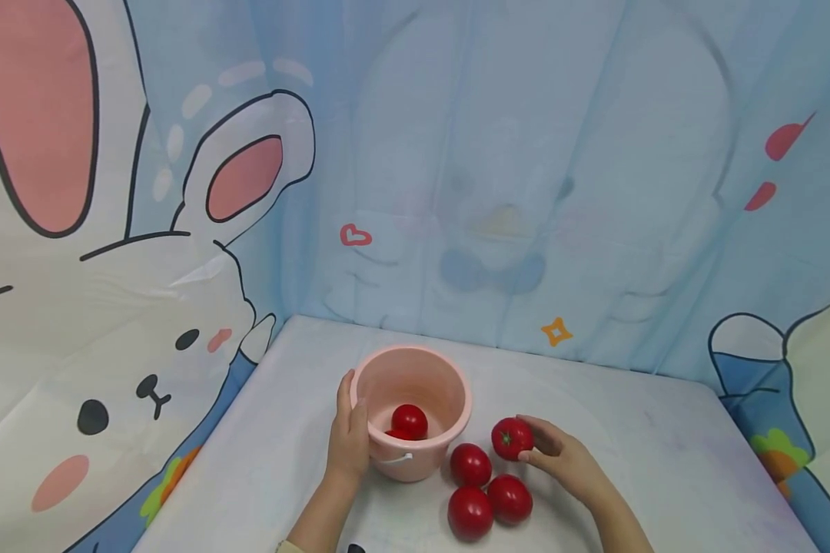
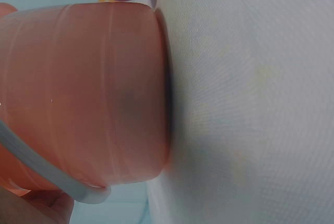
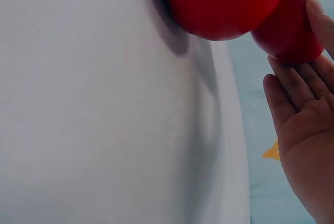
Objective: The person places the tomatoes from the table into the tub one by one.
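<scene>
A pink bucket [image 1: 410,459] with a pale handle stands upright on the table, with red tomatoes [image 1: 410,422] inside, one partly hidden by the near rim. My left hand [image 1: 349,442] grips the bucket's left side near the rim; only part of that hand shows in the left wrist view, below the bucket wall [image 2: 104,88]. To the right of the bucket, my right hand [image 1: 563,461] holds a tomato [image 1: 512,438], its green star-shaped top showing, between thumb and fingers. The right wrist view shows this tomato [image 3: 289,31] raised off the table.
Three more tomatoes lie close together just right of the bucket: one nearest it [image 1: 470,465], one in front [image 1: 470,513] and one to the right [image 1: 509,499]. A white cloth covers the table [image 1: 664,461]. Behind hangs a blue printed curtain [image 1: 560,153].
</scene>
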`<state>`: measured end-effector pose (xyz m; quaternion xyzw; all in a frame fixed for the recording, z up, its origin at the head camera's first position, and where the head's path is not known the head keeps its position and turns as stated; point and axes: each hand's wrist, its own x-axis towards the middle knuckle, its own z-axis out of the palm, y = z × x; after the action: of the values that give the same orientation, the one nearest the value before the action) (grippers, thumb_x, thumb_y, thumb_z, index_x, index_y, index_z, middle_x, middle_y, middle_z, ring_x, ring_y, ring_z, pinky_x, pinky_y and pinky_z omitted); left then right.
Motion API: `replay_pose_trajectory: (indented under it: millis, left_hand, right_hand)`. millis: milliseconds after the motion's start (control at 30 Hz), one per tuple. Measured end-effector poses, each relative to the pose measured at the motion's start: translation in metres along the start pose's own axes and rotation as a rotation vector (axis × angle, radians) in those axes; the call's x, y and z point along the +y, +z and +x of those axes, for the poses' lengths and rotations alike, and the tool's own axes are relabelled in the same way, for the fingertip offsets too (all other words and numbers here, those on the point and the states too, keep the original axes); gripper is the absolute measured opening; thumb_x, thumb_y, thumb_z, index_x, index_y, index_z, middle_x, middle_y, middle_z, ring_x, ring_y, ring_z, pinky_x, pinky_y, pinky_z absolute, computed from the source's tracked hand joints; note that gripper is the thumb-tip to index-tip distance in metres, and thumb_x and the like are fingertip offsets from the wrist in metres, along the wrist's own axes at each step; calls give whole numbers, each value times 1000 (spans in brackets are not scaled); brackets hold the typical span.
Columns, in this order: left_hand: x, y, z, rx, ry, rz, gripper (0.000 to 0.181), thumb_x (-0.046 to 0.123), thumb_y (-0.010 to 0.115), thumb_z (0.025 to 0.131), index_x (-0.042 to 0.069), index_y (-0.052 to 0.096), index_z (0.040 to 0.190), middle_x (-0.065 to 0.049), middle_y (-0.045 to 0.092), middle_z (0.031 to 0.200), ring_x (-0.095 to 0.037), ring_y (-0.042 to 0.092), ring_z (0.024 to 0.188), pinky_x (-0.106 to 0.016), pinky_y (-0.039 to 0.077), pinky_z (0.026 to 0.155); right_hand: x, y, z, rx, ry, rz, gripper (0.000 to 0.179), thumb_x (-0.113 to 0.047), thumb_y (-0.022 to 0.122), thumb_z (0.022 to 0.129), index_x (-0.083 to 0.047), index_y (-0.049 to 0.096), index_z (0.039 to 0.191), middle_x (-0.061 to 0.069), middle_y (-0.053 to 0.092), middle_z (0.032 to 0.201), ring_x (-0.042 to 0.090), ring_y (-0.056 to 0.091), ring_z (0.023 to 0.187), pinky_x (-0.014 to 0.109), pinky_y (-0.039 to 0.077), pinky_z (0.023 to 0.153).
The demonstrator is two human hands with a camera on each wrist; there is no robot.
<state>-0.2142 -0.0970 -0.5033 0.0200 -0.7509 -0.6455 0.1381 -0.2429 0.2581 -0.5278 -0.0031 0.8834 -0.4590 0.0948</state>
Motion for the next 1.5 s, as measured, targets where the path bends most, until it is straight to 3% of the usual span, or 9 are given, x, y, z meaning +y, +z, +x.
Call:
replay_pose_trajectory:
  millis: [200,767,1067,1233,1367,1500]
  left_hand:
    - [-2,1,1,3,-3,-1,53,44,39,102,47,19,151,16,36,156,-18,39,143,-56,46,105]
    - [-1,0,1,4,4,-10,53,42,39,102,46,20,152,16,36,156,-18,39,144,-57,45,107]
    - [-2,0,2,2,-3,-16,54,46,40,101,48,19,151,16,36,156,-18,39,143,-55,48,104]
    - [-2,0,2,-1,-2,-21,53,47,39,101,48,19,151,16,36,156,-18,39,143,-55,48,104]
    - [-2,0,2,1,-4,-16,53,44,39,102,48,19,151,16,36,156,-18,39,143,-55,47,104]
    - [-1,0,1,2,-7,-10,53,39,38,103,46,19,152,16,35,157,-18,37,145,-56,45,106]
  right_hand:
    - [-8,-7,0,-8,-31,21,86,-54,80,73,-25,46,146,12,48,150,42,42,140,49,55,96]
    - [-50,-38,7,-5,-273,-13,74,-46,76,82,-25,46,146,15,50,147,44,44,138,49,57,91]
    - [-76,-51,15,-19,-378,-23,69,-39,74,86,-26,45,147,10,55,143,39,51,134,45,58,91]
    - [-90,-56,22,-61,-407,-6,66,-37,74,86,-29,47,145,8,59,138,34,59,126,38,59,89]
    - [-104,-58,32,-150,-436,18,61,-31,73,89,-26,48,145,8,63,133,28,62,120,32,58,89]
    - [-118,-57,43,-239,-451,28,60,-27,72,89,-24,49,144,8,62,133,27,62,120,35,58,90]
